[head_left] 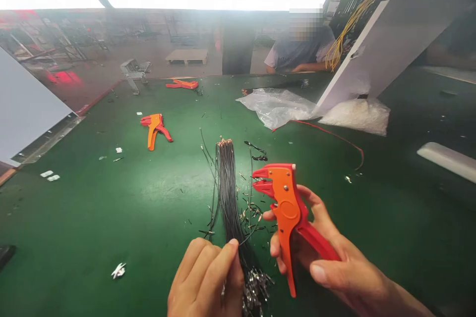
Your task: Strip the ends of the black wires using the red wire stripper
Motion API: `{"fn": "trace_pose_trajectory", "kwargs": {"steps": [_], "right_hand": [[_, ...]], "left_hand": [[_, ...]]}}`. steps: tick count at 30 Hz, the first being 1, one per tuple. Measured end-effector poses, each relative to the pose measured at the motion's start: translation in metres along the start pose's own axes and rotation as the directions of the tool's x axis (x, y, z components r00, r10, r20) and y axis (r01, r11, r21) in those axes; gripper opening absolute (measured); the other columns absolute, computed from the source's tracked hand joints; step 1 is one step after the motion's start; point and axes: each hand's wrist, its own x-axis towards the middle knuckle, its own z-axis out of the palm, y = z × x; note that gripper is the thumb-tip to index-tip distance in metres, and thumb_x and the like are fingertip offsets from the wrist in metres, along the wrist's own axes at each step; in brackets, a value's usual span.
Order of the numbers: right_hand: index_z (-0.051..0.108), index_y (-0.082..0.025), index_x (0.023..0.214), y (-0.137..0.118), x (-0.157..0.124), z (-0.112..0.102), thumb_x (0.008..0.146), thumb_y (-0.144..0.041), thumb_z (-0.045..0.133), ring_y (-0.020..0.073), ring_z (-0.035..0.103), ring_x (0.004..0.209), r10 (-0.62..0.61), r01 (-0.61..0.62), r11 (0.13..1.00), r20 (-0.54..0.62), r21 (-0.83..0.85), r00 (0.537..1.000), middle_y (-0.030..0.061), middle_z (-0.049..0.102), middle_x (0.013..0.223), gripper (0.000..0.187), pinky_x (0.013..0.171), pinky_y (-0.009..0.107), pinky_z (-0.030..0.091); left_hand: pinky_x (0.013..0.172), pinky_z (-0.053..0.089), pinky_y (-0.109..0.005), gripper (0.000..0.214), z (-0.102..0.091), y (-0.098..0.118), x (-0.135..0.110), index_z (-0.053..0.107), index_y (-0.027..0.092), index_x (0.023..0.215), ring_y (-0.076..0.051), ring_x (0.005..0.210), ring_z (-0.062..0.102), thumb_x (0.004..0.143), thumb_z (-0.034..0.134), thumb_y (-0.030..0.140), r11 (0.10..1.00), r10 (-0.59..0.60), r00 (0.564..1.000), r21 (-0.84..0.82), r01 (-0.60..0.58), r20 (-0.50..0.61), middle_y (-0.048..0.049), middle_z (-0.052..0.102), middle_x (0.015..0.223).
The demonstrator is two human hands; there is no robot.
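My right hand (pixel 334 252) is wrapped round an orange and red wire stripper (pixel 286 203), its jaws apart and pointing left. Between the thumb and fingers of my left hand (pixel 208 275) is pinched a thin black wire (pixel 253 234), whose end sticks out up and right toward the stripper. A bundle of black wires (pixel 227 183) lies lengthwise behind my left hand. Bare copper ends (pixel 225 143) show at its far end, and shiny metal terminals (pixel 256 285) at its near end. Cut scraps (pixel 251 213) are scattered between the bundle and the stripper.
On the green table (pixel 92 208) lie a second stripper (pixel 156 129) and a third orange tool (pixel 182 84). Clear plastic bags (pixel 277 106) and a red wire (pixel 334 133) rest by a slanted white post (pixel 357 54). A person (pixel 301 49) is at the far side.
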Motion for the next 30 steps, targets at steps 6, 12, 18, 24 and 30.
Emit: {"fn": "trace_pose_trajectory", "kwargs": {"steps": [6, 12, 18, 24, 30], "right_hand": [[0.050, -0.024, 0.142, 0.012, 0.001, 0.005, 0.077, -0.019, 0.073, 0.0264, 0.064, 0.109, 0.048, -0.054, 0.987, 0.049, 0.152, 0.998, 0.0133, 0.068, 0.126, 0.070, 0.097, 0.044, 0.043], [0.059, -0.024, 0.128, 0.021, 0.001, 0.010, 0.080, -0.026, 0.068, 0.0298, 0.067, 0.099, 0.053, -0.080, 0.973, 0.131, 0.217, 0.990, 0.0095, 0.070, 0.107, 0.049, 0.091, 0.050, 0.047], [0.052, -0.025, 0.132, 0.020, -0.001, 0.006, 0.081, -0.040, 0.074, 0.0237, 0.060, 0.096, 0.029, -0.026, 0.999, 0.112, -0.026, 0.993, 0.0089, 0.065, 0.112, 0.057, 0.087, 0.042, 0.045], [0.062, -0.025, 0.121, 0.014, 0.004, 0.017, 0.085, -0.043, 0.072, 0.0202, 0.055, 0.092, 0.109, -0.100, 0.992, 0.123, -0.072, 0.986, 0.0055, 0.062, 0.102, 0.041, 0.085, 0.036, 0.042], [0.066, -0.022, 0.116, 0.017, 0.006, 0.019, 0.084, -0.046, 0.073, 0.0214, 0.056, 0.094, 0.174, -0.163, 0.981, 0.102, -0.106, 0.979, 0.0074, 0.062, 0.104, 0.041, 0.090, 0.037, 0.042]], "left_hand": [[0.052, 0.047, -0.026, 0.022, -0.001, 0.001, 0.004, 0.066, 0.007, 0.097, -0.014, 0.058, 0.050, 0.079, 0.066, -0.005, 0.995, 0.021, 0.998, 0.098, -0.015, -0.058, -0.0028, 0.063, 0.060], [0.054, 0.046, -0.026, 0.024, -0.001, 0.001, 0.005, 0.066, 0.009, 0.096, -0.013, 0.057, 0.050, 0.076, 0.069, -0.005, 0.983, 0.012, 0.996, 0.182, 0.005, -0.090, -0.0005, 0.062, 0.058], [0.052, 0.049, -0.023, 0.024, 0.000, 0.003, 0.005, 0.062, 0.007, 0.101, -0.012, 0.057, 0.048, 0.080, 0.062, -0.006, 0.993, 0.005, 0.998, 0.115, 0.003, -0.067, 0.0007, 0.058, 0.057], [0.050, 0.048, -0.022, 0.026, 0.001, 0.010, 0.007, 0.060, 0.010, 0.103, -0.012, 0.056, 0.046, 0.081, 0.061, -0.005, 0.997, -0.042, 0.997, 0.057, 0.045, -0.058, 0.0038, 0.053, 0.057], [0.049, 0.048, -0.023, 0.028, 0.000, 0.014, 0.010, 0.059, 0.011, 0.098, -0.013, 0.057, 0.048, 0.077, 0.060, -0.007, 0.997, -0.047, 0.995, 0.065, 0.053, -0.091, 0.0021, 0.055, 0.056]]}}
